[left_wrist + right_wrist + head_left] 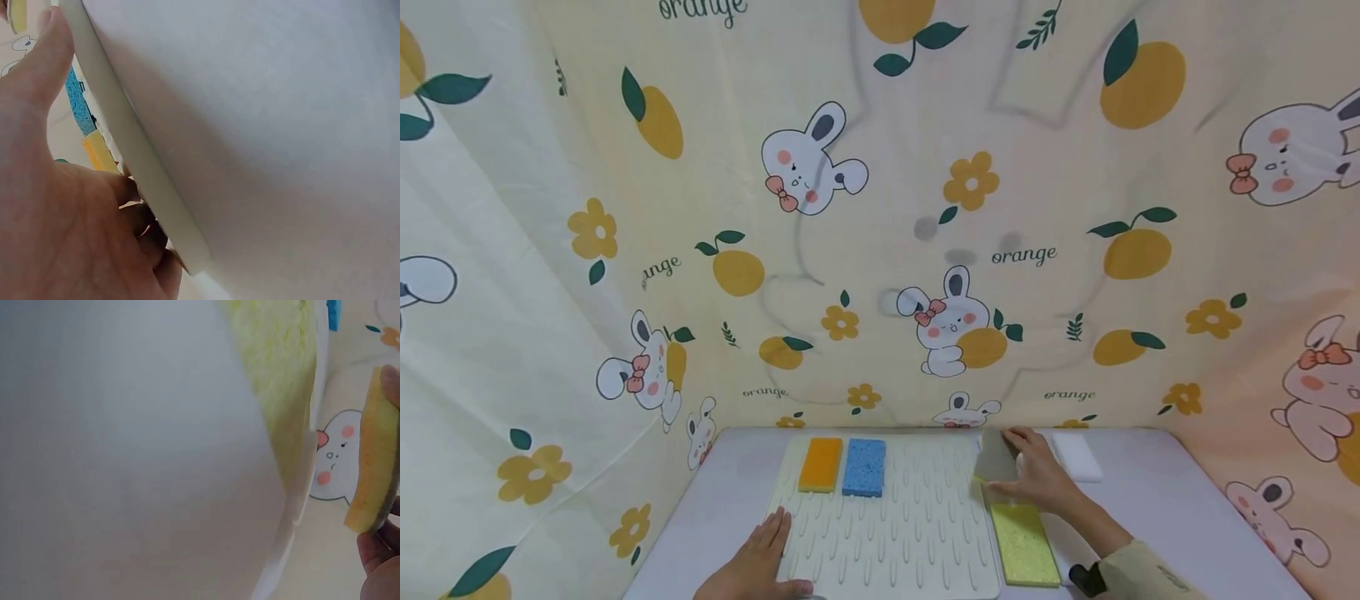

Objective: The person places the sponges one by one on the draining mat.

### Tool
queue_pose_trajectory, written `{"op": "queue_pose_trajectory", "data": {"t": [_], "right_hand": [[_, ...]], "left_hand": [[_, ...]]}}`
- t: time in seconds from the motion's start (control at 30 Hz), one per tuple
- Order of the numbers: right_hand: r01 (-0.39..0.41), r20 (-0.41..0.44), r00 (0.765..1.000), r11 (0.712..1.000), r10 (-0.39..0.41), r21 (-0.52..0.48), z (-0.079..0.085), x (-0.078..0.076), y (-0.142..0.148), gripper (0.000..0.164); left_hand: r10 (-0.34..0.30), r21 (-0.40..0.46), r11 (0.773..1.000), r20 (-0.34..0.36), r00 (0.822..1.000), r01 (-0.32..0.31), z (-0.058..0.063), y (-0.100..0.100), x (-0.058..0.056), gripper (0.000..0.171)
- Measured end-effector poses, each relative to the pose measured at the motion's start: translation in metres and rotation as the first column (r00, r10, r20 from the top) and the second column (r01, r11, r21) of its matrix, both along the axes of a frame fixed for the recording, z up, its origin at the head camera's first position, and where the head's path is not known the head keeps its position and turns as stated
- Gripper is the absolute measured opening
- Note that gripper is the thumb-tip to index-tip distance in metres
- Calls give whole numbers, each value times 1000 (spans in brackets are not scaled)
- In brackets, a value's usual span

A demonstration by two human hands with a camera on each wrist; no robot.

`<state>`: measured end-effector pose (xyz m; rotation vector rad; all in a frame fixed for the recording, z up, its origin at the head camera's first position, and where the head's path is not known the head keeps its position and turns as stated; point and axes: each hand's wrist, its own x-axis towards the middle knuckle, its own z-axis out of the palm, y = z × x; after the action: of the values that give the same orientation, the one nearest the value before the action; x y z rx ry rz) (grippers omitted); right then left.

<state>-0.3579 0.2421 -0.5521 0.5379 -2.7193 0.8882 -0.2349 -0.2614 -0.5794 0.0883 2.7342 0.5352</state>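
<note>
My right hand (1037, 473) holds a sponge (997, 457) with a grey scouring side above the mat's right back corner. In the right wrist view its yellow body (374, 450) shows between thumb and fingers. My left hand (752, 558) rests on the left front edge of a white ridged mat (895, 542), thumb spread from the fingers. An orange sponge (821, 465) and a blue sponge (864, 468) lie side by side at the mat's back left. The left wrist view shows the mat's side edge (134, 150) beside that hand.
Right of the mat, below my right hand, lies a flat yellow sponge (1026, 546) close along its edge. A white block (1077, 457) lies at the table's back right. A printed cloth (880, 333) hangs behind and along the sides of the white table (1120, 492).
</note>
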Motion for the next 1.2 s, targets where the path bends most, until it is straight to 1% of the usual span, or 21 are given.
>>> {"op": "queue_pose_trajectory", "data": {"t": [0.23, 0.5, 0.67, 0.77, 0.87, 1.07, 1.2], "right_hand": [[-27, -12, 1000, 999, 26, -29, 3, 3, -12, 110], [-36, 11, 999, 999, 36, -24, 1, 4, -22, 108], [-50, 18, 999, 999, 50, -21, 5, 6, -30, 109], [-74, 18, 997, 997, 74, -29, 6, 5, -36, 110], [-93, 11, 996, 996, 93, -17, 5, 3, -41, 111], [-123, 9, 992, 992, 123, -12, 8, 0, -54, 112], [-131, 12, 991, 991, 131, -9, 10, -3, -63, 112]], "left_hand": [[9, -11, 1000, -2, 1000, -9, -1, 2, -1, 132], [5, 4, 1000, 7, 1000, -5, -3, 0, 0, 133], [5, -4, 1000, 4, 1000, -5, 0, 1, 1, 132], [5, -7, 1000, 6, 1000, -4, 0, 1, 1, 132], [6, -9, 1000, 5, 1000, -6, 0, 1, 1, 132], [24, -16, 1000, 8, 1000, -23, 0, 1, 0, 135], [-1, -15, 1000, -4, 1000, 1, -2, 0, -1, 133]]}}
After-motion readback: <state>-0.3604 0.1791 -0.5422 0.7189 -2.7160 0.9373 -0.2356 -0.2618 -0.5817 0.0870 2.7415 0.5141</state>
